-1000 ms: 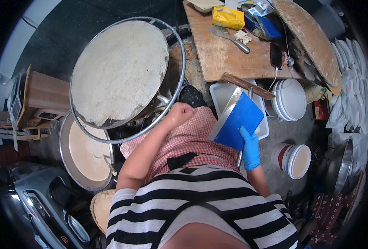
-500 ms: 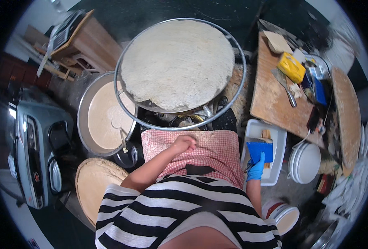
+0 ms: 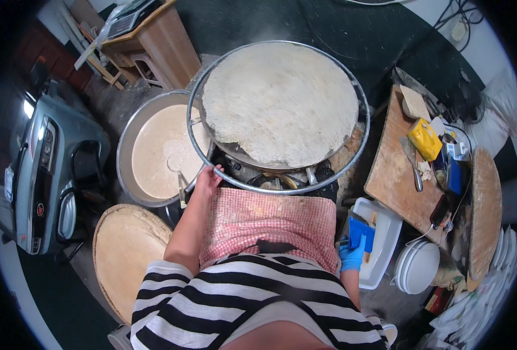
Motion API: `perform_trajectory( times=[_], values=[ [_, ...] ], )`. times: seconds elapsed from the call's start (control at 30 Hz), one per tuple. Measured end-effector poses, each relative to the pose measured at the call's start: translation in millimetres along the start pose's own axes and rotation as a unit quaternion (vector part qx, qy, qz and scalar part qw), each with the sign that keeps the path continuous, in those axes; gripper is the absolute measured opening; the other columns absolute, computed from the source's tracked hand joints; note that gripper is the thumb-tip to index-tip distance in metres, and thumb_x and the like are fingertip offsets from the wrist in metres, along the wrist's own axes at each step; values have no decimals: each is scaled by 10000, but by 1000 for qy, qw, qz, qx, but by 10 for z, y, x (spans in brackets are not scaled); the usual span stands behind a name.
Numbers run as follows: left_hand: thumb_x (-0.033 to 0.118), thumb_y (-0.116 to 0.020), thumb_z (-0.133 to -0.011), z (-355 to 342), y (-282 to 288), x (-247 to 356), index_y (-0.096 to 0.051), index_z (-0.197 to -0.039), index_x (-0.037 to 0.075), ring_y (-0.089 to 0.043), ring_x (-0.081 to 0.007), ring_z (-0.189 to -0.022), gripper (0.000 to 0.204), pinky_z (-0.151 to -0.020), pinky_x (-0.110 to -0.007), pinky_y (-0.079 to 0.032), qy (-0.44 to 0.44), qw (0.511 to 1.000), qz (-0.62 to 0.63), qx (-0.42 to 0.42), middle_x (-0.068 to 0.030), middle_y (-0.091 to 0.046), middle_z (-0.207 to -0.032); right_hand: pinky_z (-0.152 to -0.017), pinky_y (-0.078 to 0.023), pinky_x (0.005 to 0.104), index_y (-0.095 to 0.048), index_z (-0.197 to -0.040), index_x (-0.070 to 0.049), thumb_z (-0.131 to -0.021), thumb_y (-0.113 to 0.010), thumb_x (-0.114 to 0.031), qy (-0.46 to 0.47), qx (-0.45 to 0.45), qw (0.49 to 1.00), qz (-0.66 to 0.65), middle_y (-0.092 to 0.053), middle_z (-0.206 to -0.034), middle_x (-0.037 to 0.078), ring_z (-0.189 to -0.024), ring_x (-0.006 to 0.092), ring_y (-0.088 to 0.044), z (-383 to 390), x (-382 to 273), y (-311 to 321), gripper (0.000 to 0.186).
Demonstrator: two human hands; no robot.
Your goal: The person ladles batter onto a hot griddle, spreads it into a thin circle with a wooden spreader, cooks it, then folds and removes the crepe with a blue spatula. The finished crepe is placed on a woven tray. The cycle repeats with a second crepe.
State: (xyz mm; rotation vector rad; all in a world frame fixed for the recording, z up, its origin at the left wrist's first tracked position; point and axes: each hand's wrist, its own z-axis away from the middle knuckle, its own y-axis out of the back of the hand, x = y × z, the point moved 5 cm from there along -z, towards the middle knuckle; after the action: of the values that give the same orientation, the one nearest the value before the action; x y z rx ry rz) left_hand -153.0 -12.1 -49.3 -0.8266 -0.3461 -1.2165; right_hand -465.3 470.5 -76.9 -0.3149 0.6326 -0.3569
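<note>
My left hand is bare, its fingers stretched toward the near left of a metal ring; the fingertips appear to touch it. The ring surrounds a large round griddle, on which lies a thin pale sheet of batter. My right hand, in a blue glove, grips a flat blue scraper over a white plastic tub. Left of the griddle, a big metal pot holds beige batter, with a ladle leaning in it.
A stack of round pale flatbreads lies at the lower left. On the right, a wooden board carries a spatula and a yellow packet. White lidded buckets stand below it. A grey-green vehicle is at far left.
My left hand has moved from in front of the apron, forward and left to the ring's edge. The right hand still holds the scraper at the tub. The whole view has shifted.
</note>
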Motion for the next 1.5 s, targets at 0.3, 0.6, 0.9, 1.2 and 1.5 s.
perform_trajectory(
  times=[0.3,0.6,0.9,1.2,1.5],
  values=[
    [216,-479,-922,-171,-46,36,-485,-1034,73,-609,-202,-769,182,-688,-323,-507,-31,999,-18,-6,-53,-589,-831,-822,-464,413,-552,-1109,-79,-808,-587,-401,27,-53,997,47,-598,-1057,87,-923,274,-561,331,-73,-191,442],
    [224,-431,-941,160,-249,-315,-475,-941,53,-602,-186,-695,177,-529,-271,-484,-22,999,-19,24,-58,-572,-794,-860,-439,323,-489,-1183,15,-806,-618,-116,130,-155,967,153,-553,-1114,117,-954,220,-551,919,11,-952,420],
    [172,-432,-932,880,-841,-1466,-462,-1041,61,-594,-216,-859,158,-700,-332,-517,104,991,-5,-89,-93,-585,-977,-889,-422,321,-510,-1166,12,-805,-599,-77,69,-272,938,204,-565,-1103,87,-965,205,-544,1247,371,-1605,383],
    [222,-611,-843,765,-633,-1266,-539,-1013,56,-606,-184,-860,248,-712,-292,-524,152,971,-94,-157,-96,-614,-936,-868,-433,315,-521,-1164,1,-803,-591,-83,52,-278,919,274,-579,-1095,83,-955,195,-553,1304,361,-1944,377],
    [247,-483,-917,116,-150,-92,-503,-937,51,-616,-177,-736,198,-671,-312,-545,-43,999,11,-16,-90,-612,-823,-765,-473,322,-578,-1059,-1,-803,-595,-69,273,-393,638,604,-617,-1019,119,-871,213,-601,1543,449,-2688,265]
  ],
)
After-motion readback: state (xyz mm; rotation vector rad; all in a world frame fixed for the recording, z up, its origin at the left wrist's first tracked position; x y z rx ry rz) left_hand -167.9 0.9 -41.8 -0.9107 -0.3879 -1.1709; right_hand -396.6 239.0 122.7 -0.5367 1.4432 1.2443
